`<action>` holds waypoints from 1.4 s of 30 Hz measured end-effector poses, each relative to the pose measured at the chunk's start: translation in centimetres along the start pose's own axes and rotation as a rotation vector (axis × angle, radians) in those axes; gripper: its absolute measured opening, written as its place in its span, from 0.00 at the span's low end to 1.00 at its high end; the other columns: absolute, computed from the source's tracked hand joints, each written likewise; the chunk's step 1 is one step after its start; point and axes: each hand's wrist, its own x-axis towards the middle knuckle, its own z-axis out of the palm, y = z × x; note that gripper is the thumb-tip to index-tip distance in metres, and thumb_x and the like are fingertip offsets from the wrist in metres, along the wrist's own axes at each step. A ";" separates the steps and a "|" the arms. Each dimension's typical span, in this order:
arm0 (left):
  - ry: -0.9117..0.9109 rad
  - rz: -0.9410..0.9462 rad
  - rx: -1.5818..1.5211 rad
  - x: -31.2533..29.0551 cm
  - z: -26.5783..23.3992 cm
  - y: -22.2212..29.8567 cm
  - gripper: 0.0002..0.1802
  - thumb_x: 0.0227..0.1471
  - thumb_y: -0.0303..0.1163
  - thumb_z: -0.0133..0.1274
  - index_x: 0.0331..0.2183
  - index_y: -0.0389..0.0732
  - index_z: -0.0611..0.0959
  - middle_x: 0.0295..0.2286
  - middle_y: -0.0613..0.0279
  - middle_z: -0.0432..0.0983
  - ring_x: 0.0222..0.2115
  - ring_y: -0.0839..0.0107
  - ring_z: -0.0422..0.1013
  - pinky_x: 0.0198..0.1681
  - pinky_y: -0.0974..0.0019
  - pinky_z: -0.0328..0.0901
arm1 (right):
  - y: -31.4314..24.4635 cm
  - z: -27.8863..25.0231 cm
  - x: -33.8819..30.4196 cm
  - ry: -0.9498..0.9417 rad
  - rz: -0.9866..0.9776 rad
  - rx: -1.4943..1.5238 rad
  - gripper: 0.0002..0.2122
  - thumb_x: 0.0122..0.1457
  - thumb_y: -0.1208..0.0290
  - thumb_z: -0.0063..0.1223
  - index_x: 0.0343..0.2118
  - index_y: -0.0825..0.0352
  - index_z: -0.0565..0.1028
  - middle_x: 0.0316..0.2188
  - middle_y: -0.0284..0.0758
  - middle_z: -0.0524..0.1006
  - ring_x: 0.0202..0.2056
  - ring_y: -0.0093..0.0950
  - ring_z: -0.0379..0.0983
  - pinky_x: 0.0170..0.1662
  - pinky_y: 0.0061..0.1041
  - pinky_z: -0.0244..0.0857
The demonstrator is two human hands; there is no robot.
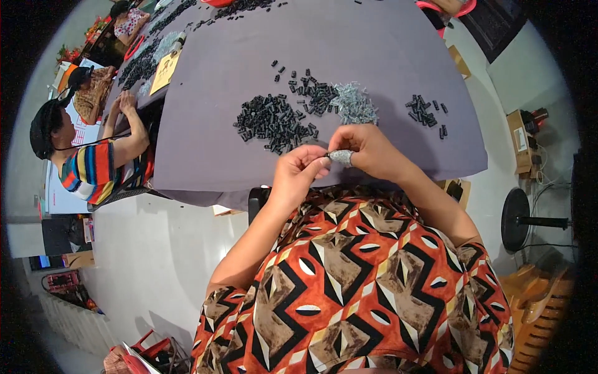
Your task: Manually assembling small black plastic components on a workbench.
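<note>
My two hands meet just above the near edge of the cloth-covered table. The fingers of my left hand [300, 169] are closed in a pinch on a small black piece [326, 154]. My right hand [369, 149] is closed too, its fingertips at the same piece. A silvery grey, sleeve-like cover [341, 158] shows at my right hand, seemingly over its thumb. Just beyond my hands lie a heap of short black cylinders [268, 121], a smaller black heap [319, 98] and a heap of clear little pieces [355, 103]. Farther right is a small group of black cylinders [422, 112].
Grey cloth [218, 56] covers the table. Along its left side sit several people, the nearest in a striped shirt [93, 168], by more heaps and a yellow card [165, 71]. A black round-based stand [516, 219] and a wooden chair [536, 305] are at right.
</note>
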 end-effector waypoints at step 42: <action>-0.011 -0.169 -0.520 0.0 -0.1 -0.6 0.07 0.58 0.25 0.52 0.40 0.36 0.79 0.29 0.60 0.79 0.29 0.73 0.77 0.35 0.72 0.74 | 0.7 1.5 -1.7 0.153 0.039 -0.018 0.05 0.54 0.80 0.58 0.33 0.69 0.75 0.27 0.26 0.76 0.30 0.14 0.71 0.33 0.16 0.66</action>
